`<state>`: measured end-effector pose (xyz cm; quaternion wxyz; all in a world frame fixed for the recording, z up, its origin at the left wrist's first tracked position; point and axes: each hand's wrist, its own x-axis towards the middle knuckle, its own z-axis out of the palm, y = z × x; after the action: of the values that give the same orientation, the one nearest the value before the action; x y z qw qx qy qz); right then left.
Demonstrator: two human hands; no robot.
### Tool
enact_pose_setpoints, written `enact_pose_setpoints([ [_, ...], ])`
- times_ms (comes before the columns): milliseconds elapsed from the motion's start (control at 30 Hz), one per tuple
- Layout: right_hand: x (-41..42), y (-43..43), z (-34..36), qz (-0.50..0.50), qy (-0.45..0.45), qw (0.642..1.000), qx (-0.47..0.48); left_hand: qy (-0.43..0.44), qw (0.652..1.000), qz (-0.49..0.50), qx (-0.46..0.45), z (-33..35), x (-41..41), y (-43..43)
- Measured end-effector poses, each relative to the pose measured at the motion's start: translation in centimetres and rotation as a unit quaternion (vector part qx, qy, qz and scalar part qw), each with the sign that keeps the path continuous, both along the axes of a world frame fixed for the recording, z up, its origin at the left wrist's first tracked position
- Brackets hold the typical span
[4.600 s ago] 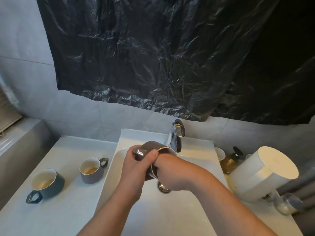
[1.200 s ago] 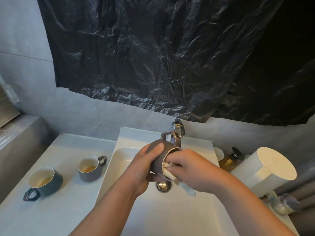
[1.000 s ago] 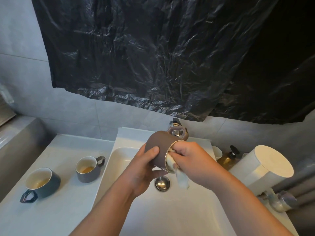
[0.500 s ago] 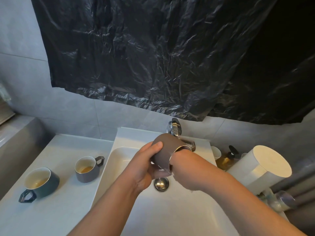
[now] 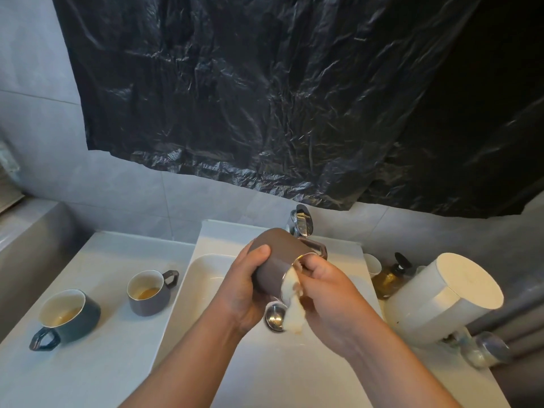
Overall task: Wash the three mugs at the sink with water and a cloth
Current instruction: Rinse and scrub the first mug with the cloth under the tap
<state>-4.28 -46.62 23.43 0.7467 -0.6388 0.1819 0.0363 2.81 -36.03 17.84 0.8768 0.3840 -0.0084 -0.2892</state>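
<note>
A: Hands first.

B: Left hand wrapped round the body of the brown mug, thumb across the top of its wall. The mug is tipped on its side, mouth toward the right hand, handle on the far side. The right hand's fingers are bunched on the cloth and work it at the rim and into the mouth. A pale wad trails down out of the grip.

A: Where is that mug?

B: Held in the air over the sink, above the drain plug and just in front of the tap. I can see no water running from the tap.

A: The other two?

B: Both upright on the counter left of the basin. The grey mug is nearer the sink and the dark teal mug is further out. Each shows brownish dregs inside, so I judge them unwashed.

A: Progress, then?

B: Early. The first mug is mid-scrub and a rinse likely remains. Two full washes are left after that.

A: Surroundings?

B: A pump bottle and a white canister stand right of the basin. A black plastic sheet hangs on the wall above.
</note>
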Motion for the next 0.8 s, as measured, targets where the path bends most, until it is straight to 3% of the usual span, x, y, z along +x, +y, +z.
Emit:
enact_pose_setpoints([
  [33, -0.1, 0.3, -0.4, -0.024, -0.001, 1.0, -0.01, -0.018, 1.0, 0.005, 0.001, -0.1, 0.0, -0.1],
  [167, -0.9, 0.4, -0.7, -0.061, 0.016, 0.964, -0.257, -0.105, 0.992, -0.017, 0.067, 0.1, -0.1, 0.0],
  [300, -1.2, -0.9, -0.2, 0.012, 0.004, 0.919, -0.394, -0.158, 0.973, -0.091, 0.141, 0.7, 0.4, 0.5],
  [367, -1.2, -1.4, -0.2, 0.071, -0.025, 0.866, -0.494, -0.147, 0.972, -0.109, 0.149, 1.3, 0.1, 0.3],
  [467, -0.9, -1.5, 0.0, 0.189, -0.049, 0.758, -0.622, -0.102, 0.98, -0.094, 0.14, 1.8, -0.4, -0.1],
  [500, -0.8, -1.4, 0.0, 0.205, -0.041, 0.749, -0.629, -0.092, 0.983, -0.088, 0.134, 1.8, -0.5, -0.2],
  [600, -0.5, -1.1, -0.1, 0.22, 0.036, 0.779, -0.587, -0.071, 0.988, -0.063, 0.12, 1.6, -0.8, -0.4],
  [667, -0.7, -1.2, -0.1, 0.165, 0.018, 0.858, -0.486, -0.046, 0.994, -0.042, 0.09, 1.2, -1.1, -0.5],
  [733, -1.0, -0.9, 0.2, 0.086, -0.009, 0.944, -0.318, -0.02, 0.998, -0.021, 0.054, 1.0, -1.2, -0.7],
  [800, -1.1, -0.3, 0.0, 0.034, -0.022, 0.996, -0.075, -0.013, 0.999, 0.003, 0.03, 0.6, -1.2, -0.9],
])
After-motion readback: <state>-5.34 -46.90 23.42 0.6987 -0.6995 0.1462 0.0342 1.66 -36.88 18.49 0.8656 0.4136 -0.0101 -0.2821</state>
